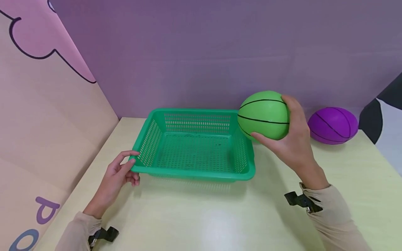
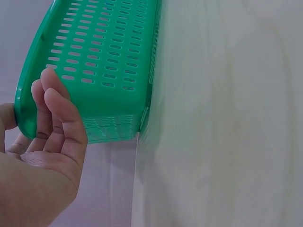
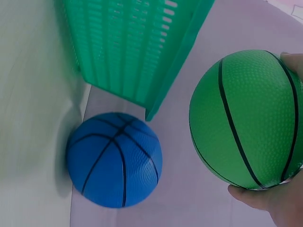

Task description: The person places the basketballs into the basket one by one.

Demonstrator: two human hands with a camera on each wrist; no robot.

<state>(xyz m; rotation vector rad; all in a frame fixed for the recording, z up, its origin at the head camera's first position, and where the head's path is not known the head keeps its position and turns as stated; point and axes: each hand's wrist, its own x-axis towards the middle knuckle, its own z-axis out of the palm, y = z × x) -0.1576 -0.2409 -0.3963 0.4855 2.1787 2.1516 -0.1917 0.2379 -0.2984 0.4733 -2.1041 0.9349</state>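
At the far left, the person's left grip (image 1: 114,177), a bare hand, pinches the near left corner of a rectangular green plastic basket (image 1: 194,174) with slotted walls and floor, thumb and forefinger at the rim. The basket sits on the pale tabletop (image 1: 204,216); steadying it looks like a part already in place. No ball lies inside it.

Just beside the basket's right end, the right wrist view shows a round blue ball (image 3: 102,163) with black seams, resting on the tabletop with no hand on it. In the head view it is out of sight, seemingly hidden behind the things held up in front.

Next comes the thing being handled, a round bright-green ball (image 1: 263,113) with black seams and a pebbled skin, raised off the tabletop near the basket's right end. The right grip (image 1: 293,143) grasps it, thumb and fingers spread round its right side. Picking it up looks complete; releasing it is not yet done, and the right wrist view shows it apart from the basket.

Farthest right, a purple ball (image 1: 333,123) with black seams rests on the tabletop, untouched. The work looks early: one ball is in hand, and the others lie outside the basket.
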